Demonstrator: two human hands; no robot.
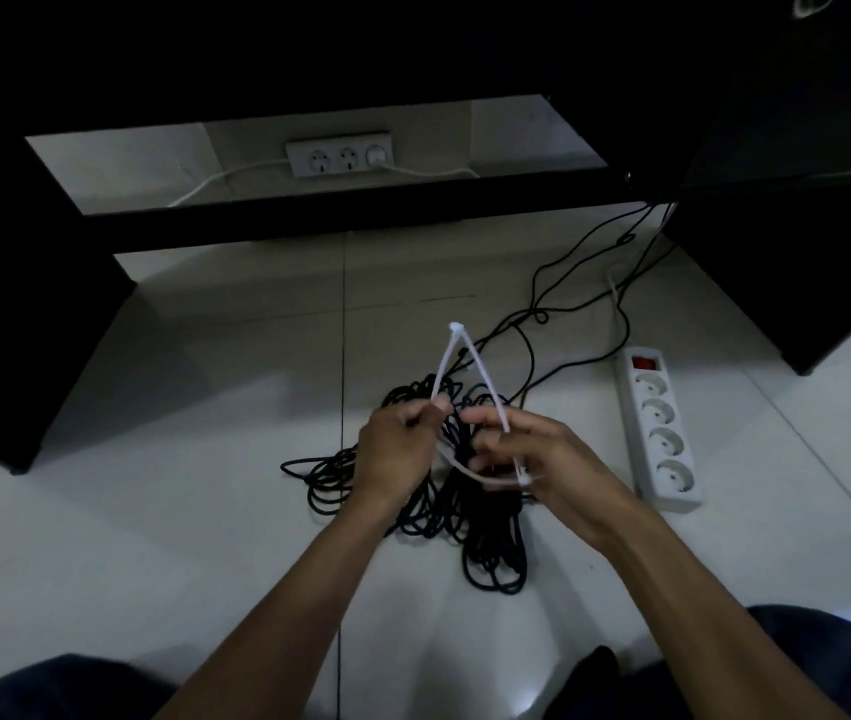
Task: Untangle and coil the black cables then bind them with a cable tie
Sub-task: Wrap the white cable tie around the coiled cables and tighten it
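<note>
Left hand (402, 449) pinching one strand of white ties (457, 366), right hand (527, 454) pinching another, seemingly to separate one for binding. Black cables (428, 506) heaped on floor (153, 511) below, loosely coiled, unbound.

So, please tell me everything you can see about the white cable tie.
The white cable tie looks like thin, flexible plastic. It is bent into a tall narrow peak, its small head at the top. The left hand pinches one strip, the right hand the other. It is held above the coiled black cables, not yet around them.
</note>
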